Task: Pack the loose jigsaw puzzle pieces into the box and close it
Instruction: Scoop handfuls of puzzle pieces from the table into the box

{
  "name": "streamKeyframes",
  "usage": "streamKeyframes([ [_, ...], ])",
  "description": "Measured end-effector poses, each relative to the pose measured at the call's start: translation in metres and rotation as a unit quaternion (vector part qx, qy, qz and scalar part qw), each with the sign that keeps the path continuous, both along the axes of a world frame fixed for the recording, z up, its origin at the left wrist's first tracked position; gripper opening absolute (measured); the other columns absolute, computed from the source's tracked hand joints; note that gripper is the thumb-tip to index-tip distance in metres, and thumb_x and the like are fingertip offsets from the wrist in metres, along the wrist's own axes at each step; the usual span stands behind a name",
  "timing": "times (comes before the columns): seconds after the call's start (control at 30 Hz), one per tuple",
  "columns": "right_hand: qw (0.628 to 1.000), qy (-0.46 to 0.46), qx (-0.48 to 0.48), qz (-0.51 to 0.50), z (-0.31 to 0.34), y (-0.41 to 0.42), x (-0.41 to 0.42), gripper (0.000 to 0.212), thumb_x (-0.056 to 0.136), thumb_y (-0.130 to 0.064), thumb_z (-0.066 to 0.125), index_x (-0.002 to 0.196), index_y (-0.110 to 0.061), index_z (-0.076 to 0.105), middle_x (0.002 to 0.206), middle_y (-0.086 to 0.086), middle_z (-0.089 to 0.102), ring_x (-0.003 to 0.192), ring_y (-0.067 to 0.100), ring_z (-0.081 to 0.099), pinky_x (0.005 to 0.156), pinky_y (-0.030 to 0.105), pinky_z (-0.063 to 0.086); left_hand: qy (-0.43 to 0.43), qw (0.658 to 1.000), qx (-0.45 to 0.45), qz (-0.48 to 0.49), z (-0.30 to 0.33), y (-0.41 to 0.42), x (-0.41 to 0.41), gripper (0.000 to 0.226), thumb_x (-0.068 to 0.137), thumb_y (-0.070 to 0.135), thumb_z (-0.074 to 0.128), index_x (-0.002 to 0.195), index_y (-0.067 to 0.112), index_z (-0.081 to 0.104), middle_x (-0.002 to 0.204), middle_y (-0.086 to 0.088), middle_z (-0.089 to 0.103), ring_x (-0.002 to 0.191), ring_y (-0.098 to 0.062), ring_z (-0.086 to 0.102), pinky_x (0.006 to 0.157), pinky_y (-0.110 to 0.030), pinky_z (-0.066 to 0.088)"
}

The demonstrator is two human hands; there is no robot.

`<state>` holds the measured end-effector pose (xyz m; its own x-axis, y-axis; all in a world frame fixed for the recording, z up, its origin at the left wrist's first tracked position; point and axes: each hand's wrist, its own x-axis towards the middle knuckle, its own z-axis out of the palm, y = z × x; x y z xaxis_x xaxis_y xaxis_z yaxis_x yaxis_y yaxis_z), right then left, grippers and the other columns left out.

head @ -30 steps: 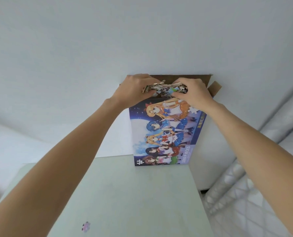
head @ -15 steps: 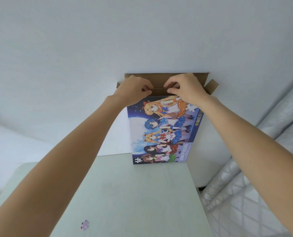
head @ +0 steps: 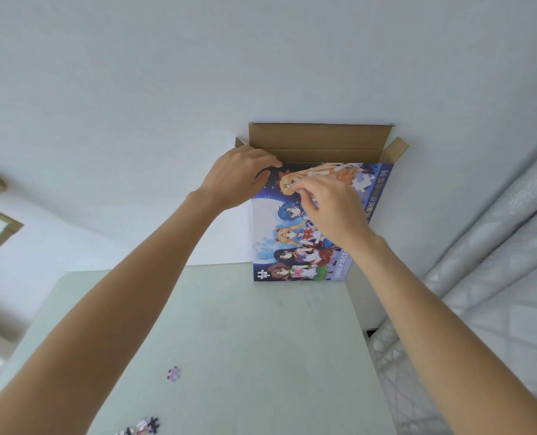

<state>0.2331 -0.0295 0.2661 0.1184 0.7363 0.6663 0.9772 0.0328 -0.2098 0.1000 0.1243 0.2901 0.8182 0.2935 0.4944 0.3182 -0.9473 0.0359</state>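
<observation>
Your pale desk (head: 260, 356) fills the lower middle, with a quilted bed (head: 496, 277) to its right. The one puzzle box (head: 292, 246) stands at the desk's far edge against the wall, long axis upright, its open end pointing up with three brown flaps (head: 320, 136) spread. Your left hand (head: 235, 180) grips the box's top left corner, fingers curled over the edge. Your right hand (head: 333, 211) hovers in front of the printed face, fingers loosely bent; whether they pinch anything you cannot tell. One loose puzzle piece (head: 173, 373) lies on the near desk, and a small cluster of pieces (head: 141, 426) is cut off by the bottom edge, so its count is unclear
</observation>
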Motion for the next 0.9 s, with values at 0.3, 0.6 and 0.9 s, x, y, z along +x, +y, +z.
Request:
streamKeyframes([
  [0.3,0.968,0.136,-0.207,0.039,-0.125,-0.086,-0.134,0.023,0.085,-0.011,0.054,0.101,-0.017,0.068,0.099,-0.001,0.068,0.094,0.023,0.061,0.075,0.033,0.051,-0.118,0.938,-0.29,0.147,-0.109,-0.113,-0.195,0.021,0.088,0.024,0.052,0.104,0.029,0.065,0.092,0.017,0.069,0.085,-0.003,0.064,0.075,-0.03,0.054],
  [0.6,0.829,0.164,-0.534,0.004,-0.235,-0.15,-0.275,0.055,0.091,-0.039,0.05,0.141,-0.026,0.033,0.146,0.005,0.03,0.134,0.026,0.025,0.104,0.046,0.032,0.092,0.792,-0.509,0.324,-0.231,-0.203,-0.379,0.043,0.088,0.026,0.061,0.129,0.024,0.05,0.128,-0.002,0.057,0.109,-0.014,0.055,0.1,-0.036,0.044],
  [0.9,0.801,0.141,-0.58,-0.048,-0.263,-0.165,-0.363,0.085,0.074,-0.067,0.057,0.144,-0.036,0.019,0.15,0.004,0.017,0.13,0.03,0.022,0.1,0.046,0.033,0.21,0.752,-0.471,0.41,-0.28,-0.22,-0.431,0.103,0.07,0.068,0.06,0.147,0.038,-0.003,0.156,-0.007,-0.009,0.142,-0.035,-0.009,0.112,-0.06,0.01],
])
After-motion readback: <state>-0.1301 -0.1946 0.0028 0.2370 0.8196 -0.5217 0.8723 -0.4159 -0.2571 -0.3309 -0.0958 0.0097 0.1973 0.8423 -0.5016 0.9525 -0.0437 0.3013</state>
